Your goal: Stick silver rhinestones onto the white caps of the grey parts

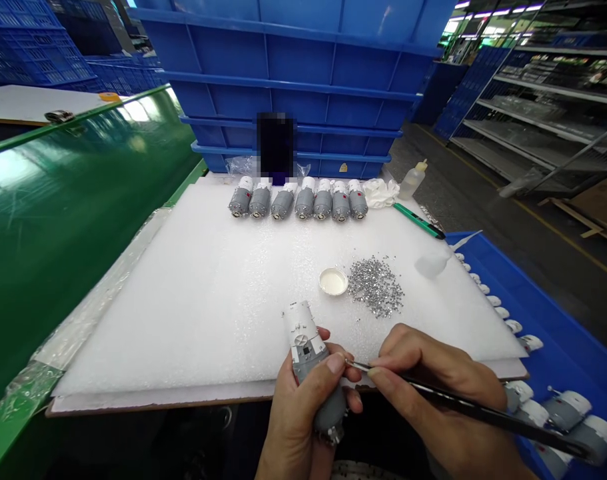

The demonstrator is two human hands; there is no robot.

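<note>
My left hand [303, 407] is closed around a grey and white spacecraft model [303, 337], white end pointing away from me. In my right hand [433, 387] a slim black-handled tool [453, 400] is pinched near its silver front. Its tip reaches the left thumb and fingers beside the model; whether it touches the model I cannot tell. Beyond the hands lies a small white dish [333, 282] of pale contents. Just right of that dish, a pile of tiny silver pieces [376, 285] is spread on the white foam sheet [198, 293].
Several similar models [304, 200] stand in a row at the back, before stacked blue crates [303, 93]. Nearby are crumpled tissue [380, 192], a squeeze bottle [413, 180], a green cutter [418, 221] and a translucent dropper-like item [433, 265]. A blue bin [573, 333] holds more models.
</note>
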